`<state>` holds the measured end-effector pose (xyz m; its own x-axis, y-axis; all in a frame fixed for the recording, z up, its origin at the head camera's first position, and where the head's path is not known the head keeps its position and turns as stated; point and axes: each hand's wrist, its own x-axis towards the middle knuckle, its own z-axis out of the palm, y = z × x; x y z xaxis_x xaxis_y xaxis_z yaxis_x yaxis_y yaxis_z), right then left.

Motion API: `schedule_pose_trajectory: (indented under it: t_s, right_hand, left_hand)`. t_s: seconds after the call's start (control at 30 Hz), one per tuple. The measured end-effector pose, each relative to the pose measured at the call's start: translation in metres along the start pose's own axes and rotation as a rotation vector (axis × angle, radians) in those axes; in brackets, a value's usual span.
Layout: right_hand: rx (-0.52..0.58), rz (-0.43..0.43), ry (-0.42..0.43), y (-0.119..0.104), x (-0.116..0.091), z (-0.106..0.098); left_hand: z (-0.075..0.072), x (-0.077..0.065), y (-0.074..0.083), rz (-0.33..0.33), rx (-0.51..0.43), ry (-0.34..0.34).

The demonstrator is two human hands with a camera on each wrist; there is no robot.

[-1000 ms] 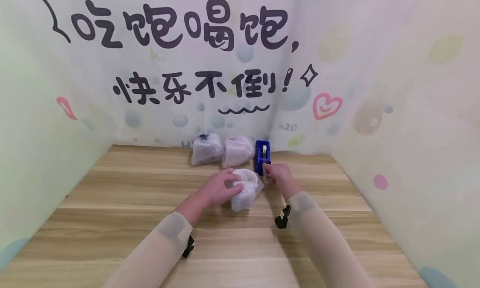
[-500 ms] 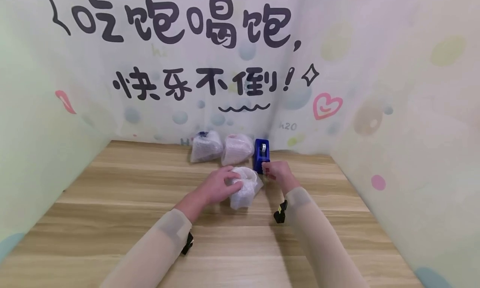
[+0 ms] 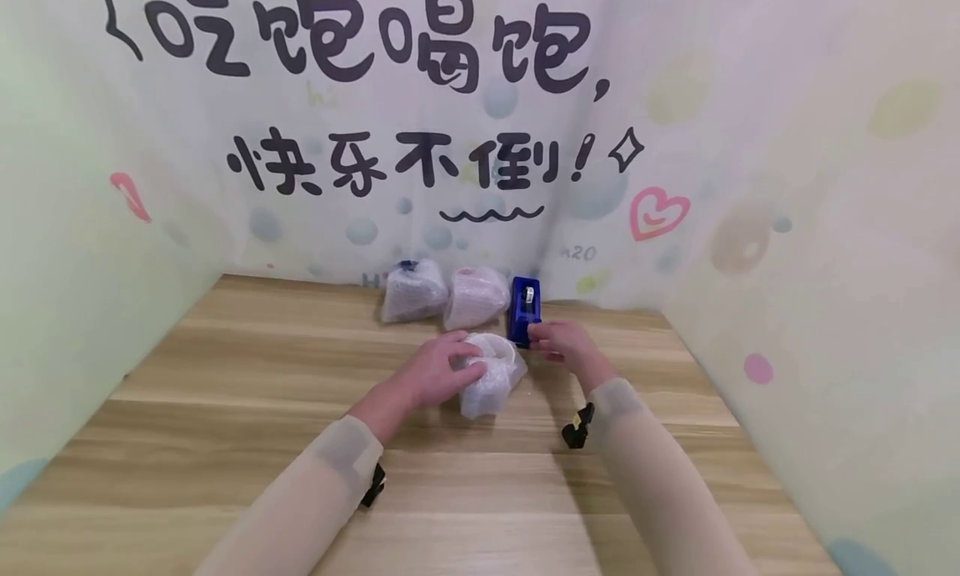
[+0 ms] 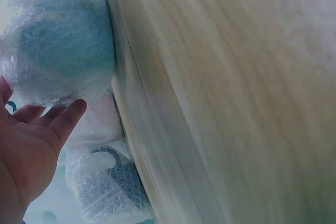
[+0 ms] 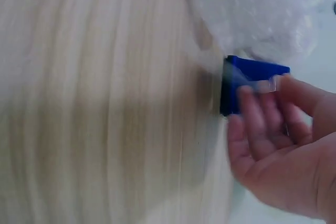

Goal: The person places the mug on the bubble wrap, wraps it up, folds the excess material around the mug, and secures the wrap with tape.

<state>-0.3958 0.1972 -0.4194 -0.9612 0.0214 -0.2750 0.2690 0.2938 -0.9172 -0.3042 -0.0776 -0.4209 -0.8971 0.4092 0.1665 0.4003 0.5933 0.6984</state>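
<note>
In the head view my left hand point(image 3: 438, 369) holds a bubble-wrapped cup point(image 3: 487, 388) on the wooden table. The left wrist view shows the same cup point(image 4: 63, 45) as bluish through the clear wrap, with the fingers spread along its side. My right hand point(image 3: 567, 344) is at the front end of a blue tape dispenser point(image 3: 525, 309). In the right wrist view its thumb and index finger meet at a clear strip of tape point(image 5: 274, 83) beside the dispenser point(image 5: 252, 72). The hand is blurred there.
Two more bubble-wrapped items stand at the table's back edge, one with a dark top point(image 3: 414, 291) and one pinkish point(image 3: 476, 298). A printed curtain point(image 3: 322, 242) hangs right behind them. Bare wooden tabletop point(image 3: 465, 509) lies in front of the hands.
My right hand has shifted slightly right at the dispenser's front, its fingers less tucked over the end. The left hand stays on the cup. The head view has tilted a little.
</note>
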Motion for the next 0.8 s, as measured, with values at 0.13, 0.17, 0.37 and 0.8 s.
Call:
schedule_pose_trajectory:
  t_s: [0.13,0.17,0.37,0.8]
  right_hand:
    - [0.153,-0.144,-0.017,-0.004,-0.010,-0.013]
    - [0.183,-0.176,-0.009,-0.007,-0.014,-0.015]
    - [0.265,-0.312,-0.024,-0.027,-0.051,-0.022]
    - [0.351,-0.272,-0.323,-0.078,-0.134,0.008]
  left_hand:
    - [-0.002,0.000,0.002,0.013,-0.006,-0.003]
    - [-0.002,-0.001,0.002,0.012,-0.009,-0.004]
    - [-0.003,-0.003,0.002,0.002,-0.011,-0.021]
    - [-0.004,-0.003,0.005,0.015,-0.012,-0.018]
